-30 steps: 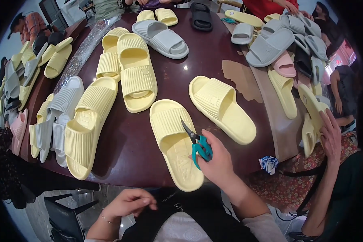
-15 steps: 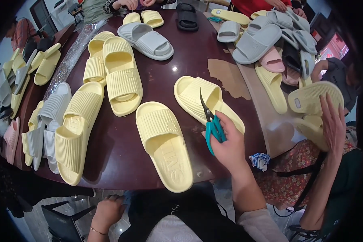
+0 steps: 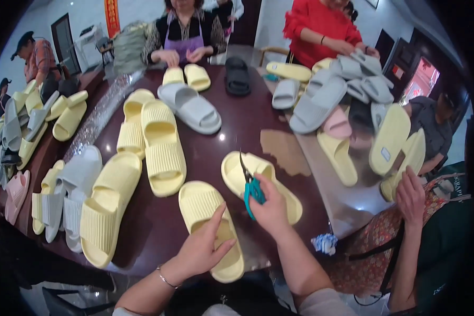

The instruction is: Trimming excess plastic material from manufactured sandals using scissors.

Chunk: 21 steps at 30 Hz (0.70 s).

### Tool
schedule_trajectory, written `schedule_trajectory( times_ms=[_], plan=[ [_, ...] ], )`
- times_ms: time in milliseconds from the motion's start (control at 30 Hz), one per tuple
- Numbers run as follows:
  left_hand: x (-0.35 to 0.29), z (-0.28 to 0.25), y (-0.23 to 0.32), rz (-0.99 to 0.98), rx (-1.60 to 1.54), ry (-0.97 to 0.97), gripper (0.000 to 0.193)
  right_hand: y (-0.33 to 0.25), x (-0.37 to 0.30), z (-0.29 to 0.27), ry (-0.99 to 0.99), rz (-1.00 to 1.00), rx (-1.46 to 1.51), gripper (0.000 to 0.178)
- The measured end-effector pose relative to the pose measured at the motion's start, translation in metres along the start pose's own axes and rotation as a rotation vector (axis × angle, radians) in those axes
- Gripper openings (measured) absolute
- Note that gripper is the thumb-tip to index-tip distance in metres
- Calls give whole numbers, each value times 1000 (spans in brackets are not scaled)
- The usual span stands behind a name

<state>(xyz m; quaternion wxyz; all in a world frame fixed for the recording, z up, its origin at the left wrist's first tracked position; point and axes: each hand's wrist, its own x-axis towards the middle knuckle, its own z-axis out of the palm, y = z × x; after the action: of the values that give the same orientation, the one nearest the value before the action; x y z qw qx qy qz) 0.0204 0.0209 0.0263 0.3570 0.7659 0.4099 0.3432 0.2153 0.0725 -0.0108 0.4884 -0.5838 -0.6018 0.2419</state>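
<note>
A pale yellow slide slipper [image 3: 201, 201] lies in front of me with its ribbed strap pointing away. Over it reaches my left hand [image 3: 203, 247], thumb and index finger apart and nothing held; whether it touches the slipper I cannot tell. In my right hand [image 3: 273, 208] is a pair of thread snips [image 3: 253, 194] with teal handles and thin, curved black blades pointing up and away. Behind the snips lies a second yellow slipper [image 3: 289, 200], partly covered by that hand.
Yellow slippers [image 3: 165, 160] and grey ones [image 3: 195, 110] stand to the left and behind. A mixed slipper pile [image 3: 321, 102] fills the back right. At my right, a co-worker's hand [image 3: 410, 197] is by yellow slippers. A crumpled blue-and-white cloth [image 3: 325, 243] sits at the table edge.
My left hand has come up from below the table edge to over the near slipper. My right hand still holds the snips. The view has tilted up, showing more people behind.
</note>
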Motion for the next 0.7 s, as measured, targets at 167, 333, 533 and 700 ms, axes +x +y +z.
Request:
schedule_trajectory(
  times_ms=[167, 333, 533, 700],
  plan=[
    [9, 5, -16, -19, 173, -44, 71, 1, -9, 3, -42, 14, 193, 51],
    [7, -10, -17, -78, 218, -76, 80, -30, -16, -13, 171, 120, 511, 45],
    [17, -8, -9, 32, 124, -105, 84, -67, -27, -41, 263, 96, 665, 51],
    [2, -3, 8, 91, -591, 43, 84, -93, -50, -18, 116, 112, 919, 44]
  ],
)
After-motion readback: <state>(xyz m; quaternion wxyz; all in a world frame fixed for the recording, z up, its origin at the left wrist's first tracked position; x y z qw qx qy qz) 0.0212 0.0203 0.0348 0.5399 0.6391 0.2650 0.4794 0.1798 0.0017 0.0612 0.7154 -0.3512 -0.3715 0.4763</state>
